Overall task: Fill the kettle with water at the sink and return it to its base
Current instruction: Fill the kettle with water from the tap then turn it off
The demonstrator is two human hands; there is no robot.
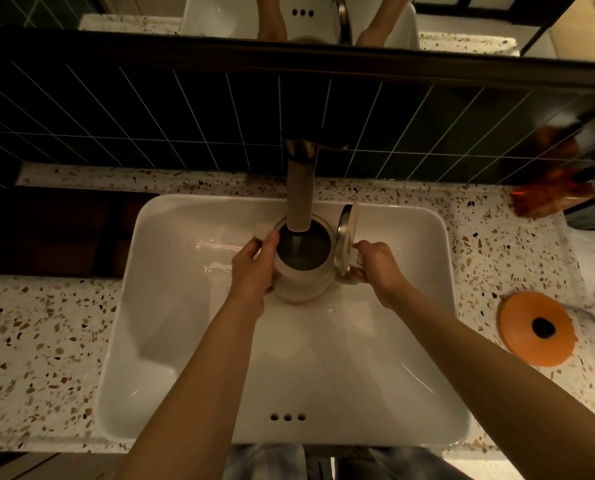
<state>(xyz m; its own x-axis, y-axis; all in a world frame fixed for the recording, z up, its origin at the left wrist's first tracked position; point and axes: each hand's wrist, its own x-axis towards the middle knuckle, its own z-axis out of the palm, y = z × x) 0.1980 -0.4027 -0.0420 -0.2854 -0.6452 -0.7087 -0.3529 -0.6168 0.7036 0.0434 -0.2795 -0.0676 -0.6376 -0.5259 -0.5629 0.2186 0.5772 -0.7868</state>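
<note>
Dark rectangular wall tiles [150,109] rise behind a speckled terrazzo surface [40,341], into which a white rectangular ceramic sink [185,358] is set, its three overflow holes showing in the near wall. A brushed metal tap [299,188] reaches out from the back wall over the far edge of the sink. Directly under its spout a cream round electric kettle [301,282] is held up inside the basin, toward the far edge, with its hinged lid [346,237] flipped up on the right side and its dark interior exposed. The left hand [254,268] wraps around the kettle's left wall, thumb resting at the rim, fingers curled against the body. The right hand [379,268] has its grip pressed together around the kettle's handle, which juts out to the right just below the raised lid. So the kettle sits between both hands, touching each. Near the right edge of the surface lies an orange round disc with a dark centre [538,329].
</note>
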